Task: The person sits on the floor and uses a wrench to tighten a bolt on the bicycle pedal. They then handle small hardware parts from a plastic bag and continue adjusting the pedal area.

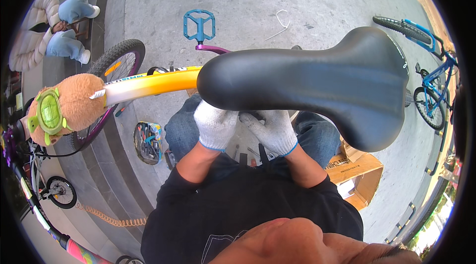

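Note:
A black bicycle saddle (302, 80) fills the middle of the view, above a yellow and white frame tube (158, 84). Beneath the saddle's nose is my left hand (215, 125) in a white knit glove, its fingertips hidden by the saddle. My right hand (270, 130), in a matching, grimier glove, is just right of it, fingers curled under the saddle around something I cannot make out. Above the saddle show a blue pedal (199, 28) and its purple crank arm (213, 49). A brown plush toy with a green turtle (49, 110) sits at the front of the frame tube.
A seated person (37, 51) is on the steps at left. Bikes stand at left and right, including a blue one (429, 105). A tool bag (148, 142), a coiled orange hose (114, 220), an open cardboard box (364, 179) and a white tie (281, 23) lie on the pavement.

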{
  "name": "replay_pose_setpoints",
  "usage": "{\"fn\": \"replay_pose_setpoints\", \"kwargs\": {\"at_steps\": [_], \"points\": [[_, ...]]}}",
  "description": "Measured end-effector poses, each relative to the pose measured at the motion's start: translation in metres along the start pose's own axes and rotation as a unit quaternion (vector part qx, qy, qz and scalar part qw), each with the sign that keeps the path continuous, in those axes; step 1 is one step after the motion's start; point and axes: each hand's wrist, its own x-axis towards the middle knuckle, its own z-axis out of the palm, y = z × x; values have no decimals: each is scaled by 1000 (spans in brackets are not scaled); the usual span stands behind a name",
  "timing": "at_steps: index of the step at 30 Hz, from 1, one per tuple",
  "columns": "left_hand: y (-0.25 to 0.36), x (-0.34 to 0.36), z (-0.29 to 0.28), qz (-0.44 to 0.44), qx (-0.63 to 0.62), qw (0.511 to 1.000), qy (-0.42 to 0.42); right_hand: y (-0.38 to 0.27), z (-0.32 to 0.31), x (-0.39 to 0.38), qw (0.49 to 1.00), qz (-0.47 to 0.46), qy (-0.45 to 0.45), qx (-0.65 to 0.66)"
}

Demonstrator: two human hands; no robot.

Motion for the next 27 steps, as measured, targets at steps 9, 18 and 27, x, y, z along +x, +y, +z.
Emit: {"fn": "replay_pose_setpoints", "kwargs": {"at_steps": [9,18,27], "points": [[-2,-2,0,-9,-13,1000,-1,0,-1,0,999,20,0,26],[-2,-1,0,-4,-13,1000,1,-6,-2,0,998,38,-1,58],[1,3,0,2,-15,1000,5,-3,-2,0,1000,5,6,17]]}}
